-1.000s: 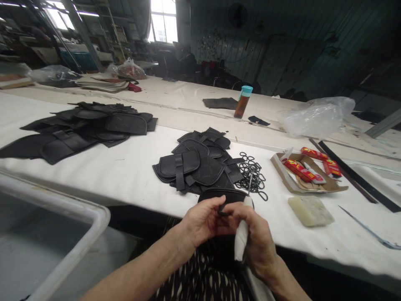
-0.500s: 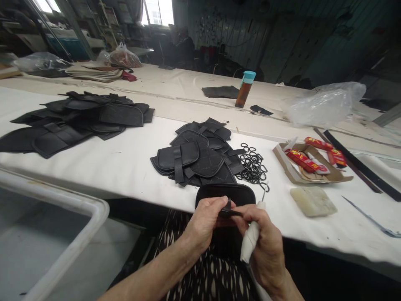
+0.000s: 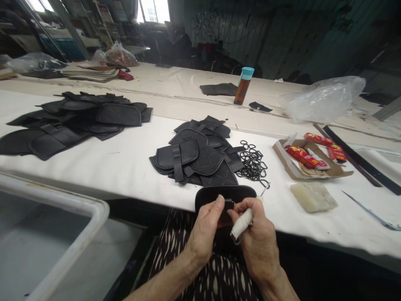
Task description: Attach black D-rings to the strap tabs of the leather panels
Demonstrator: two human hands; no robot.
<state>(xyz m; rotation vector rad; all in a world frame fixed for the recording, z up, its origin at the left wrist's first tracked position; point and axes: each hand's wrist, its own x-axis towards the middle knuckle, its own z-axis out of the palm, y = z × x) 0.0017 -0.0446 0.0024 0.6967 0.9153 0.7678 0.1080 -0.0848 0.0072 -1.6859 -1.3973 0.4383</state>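
My left hand (image 3: 203,232) is closed on a black leather flap (image 3: 216,191) with a piped edge, its thumb pressing beside a short black strap (image 3: 229,205). My right hand (image 3: 260,238) grips an awl (image 3: 242,223) by its white-wrapped handle, and the thin metal tip points up and away to the right. The right thumb and forefinger meet at the strap's right side; what they pinch there is mostly hidden. Just beyond the flap lie a pile of similar black leather pieces (image 3: 206,161) and a heap of black metal rings (image 3: 252,161).
Another pile of black leather pieces (image 3: 78,117) lies to the left. A white plastic bin (image 3: 103,209) stands at front left. Rightward are a cardboard tray (image 3: 285,165) with red boxes, a yellowish block (image 3: 313,196) and a pointed metal tool (image 3: 369,211). Behind stands a bottle (image 3: 242,88).
My right hand has shifted slightly with the awl, whose handle now leans more to the left. Between my fingers the strap has been drawn upright against the flap. The view has tilted down a little.
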